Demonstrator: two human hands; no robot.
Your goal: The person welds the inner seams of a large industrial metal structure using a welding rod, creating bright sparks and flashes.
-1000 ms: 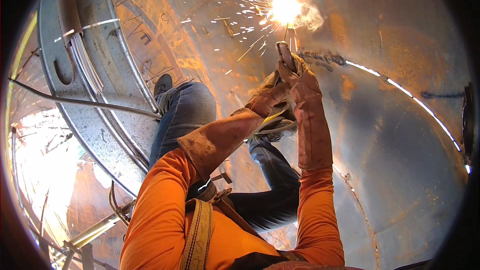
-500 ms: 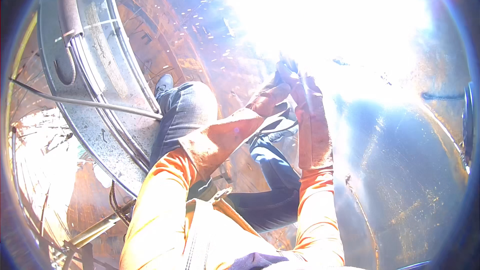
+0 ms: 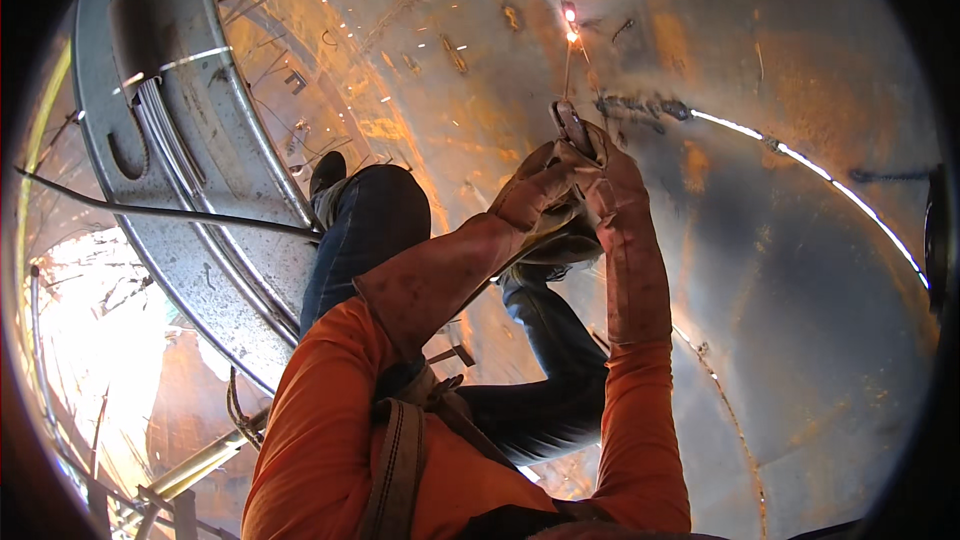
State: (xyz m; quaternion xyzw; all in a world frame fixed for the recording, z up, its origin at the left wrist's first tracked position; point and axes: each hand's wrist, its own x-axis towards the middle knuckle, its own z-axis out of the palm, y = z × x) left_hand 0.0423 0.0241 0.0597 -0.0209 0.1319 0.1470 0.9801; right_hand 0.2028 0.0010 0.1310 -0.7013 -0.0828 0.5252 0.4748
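Note:
Both my hands wear reddish-brown leather welding gloves and come together at the upper middle. My right hand (image 3: pixel 613 180) is closed around a welding electrode holder (image 3: pixel 571 126), whose jaw end sticks out above the gloves. Pressed against it from the left, my left hand (image 3: pixel 530 185) also grips the holder; its fingertips are partly hidden. A thin welding rod (image 3: pixel 568 75) points up from the jaws, its tip glowing. Just beyond the tip, a red-hot spot (image 3: pixel 569 13) shines on the rusty steel wall (image 3: pixel 690 0).
At left, a curved galvanized steel rim (image 3: pixel 215 270) carries a brown tube (image 3: pixel 133 35) with several welding rods (image 3: pixel 172 135). A dark cable (image 3: pixel 170 212) crosses it. A bright gap (image 3: pixel 830 178) runs along the wall at right, near a dark round fitting (image 3: pixel 937 240). My bent knee (image 3: pixel 385 200) is beside the rim.
The blinding white arc glare and most of the sparks have gone, leaving a small glowing spot. The wall, seam and rod now show. My hands stay in nearly the same place.

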